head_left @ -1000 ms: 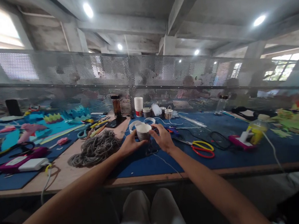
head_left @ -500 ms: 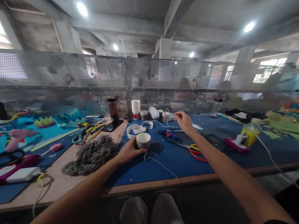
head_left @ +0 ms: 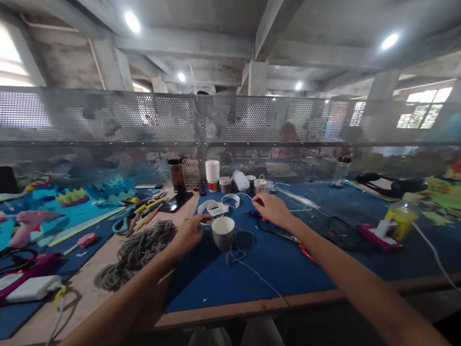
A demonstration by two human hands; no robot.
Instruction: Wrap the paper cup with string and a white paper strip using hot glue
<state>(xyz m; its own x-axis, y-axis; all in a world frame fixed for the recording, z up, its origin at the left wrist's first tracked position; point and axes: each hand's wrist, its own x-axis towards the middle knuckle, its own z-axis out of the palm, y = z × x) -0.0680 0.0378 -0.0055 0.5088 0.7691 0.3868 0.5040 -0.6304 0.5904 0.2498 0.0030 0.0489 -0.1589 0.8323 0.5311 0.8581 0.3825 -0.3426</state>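
Note:
A paper cup (head_left: pixel 224 235), its outside partly wrapped in grey cord, stands upright on the blue mat in front of me. Just left of it is my left hand (head_left: pixel 189 233), fingers apart and off the cup. Thin grey cord (head_left: pixel 259 276) trails from the cup's base toward the table's front edge. Over the handle area of a blue glue gun (head_left: pixel 253 214), my right hand (head_left: pixel 272 208) has its fingertips pinched together; whatever is between them is too small to make out. Behind the cup lie white paper strips (head_left: pixel 217 209) curled into loops.
A bundle of grey cord (head_left: pixel 140 251) lies to the left. Stacked paper cups (head_left: pixel 213 174) and small wrapped cups (head_left: pixel 226 184) stand at the back. Red-handled scissors (head_left: pixel 307 252) lie beneath my right forearm. Clear sticks (head_left: pixel 299 196) and a yellow bottle (head_left: pixel 403 217) are to the right.
My left hand has let go of the cup and drawn back left. My right hand has moved left and nearer, from beside the back cups to over the glue gun.

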